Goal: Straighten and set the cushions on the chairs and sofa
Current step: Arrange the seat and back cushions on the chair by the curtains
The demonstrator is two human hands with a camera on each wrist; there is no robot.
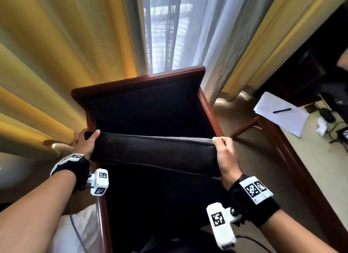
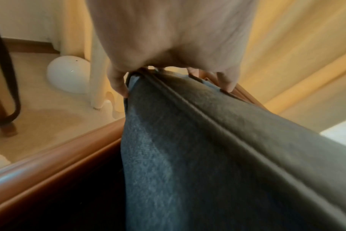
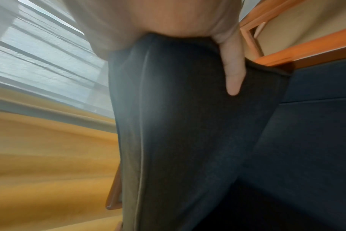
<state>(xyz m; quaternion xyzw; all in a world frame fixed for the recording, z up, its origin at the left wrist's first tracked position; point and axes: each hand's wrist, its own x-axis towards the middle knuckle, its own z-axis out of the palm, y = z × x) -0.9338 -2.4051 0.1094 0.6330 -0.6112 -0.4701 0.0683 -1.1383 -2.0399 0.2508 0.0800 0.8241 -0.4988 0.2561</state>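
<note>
A dark grey seat cushion point(image 1: 153, 153) is held up on edge inside a wooden-framed armchair point(image 1: 139, 79) with dark upholstery. My left hand point(image 1: 85, 142) grips the cushion's left end, thumb over the top edge. My right hand point(image 1: 225, 154) grips its right end. In the left wrist view the left hand point(image 2: 168, 51) wraps round the cushion point(image 2: 207, 148), fingertips on both sides. In the right wrist view the right hand point(image 3: 158, 23) clasps the cushion point(image 3: 178, 125), with one finger point(image 3: 232, 75) pressed on its face. The chair's seat below is dark and hard to make out.
Yellow curtains point(image 1: 56, 54) and a sheer window curtain point(image 1: 178, 30) hang right behind the chair. A wooden-edged table point(image 1: 293, 154) with papers point(image 1: 280, 114) and a pen stands to the right. A white round object point(image 2: 68, 74) lies on the floor at the left.
</note>
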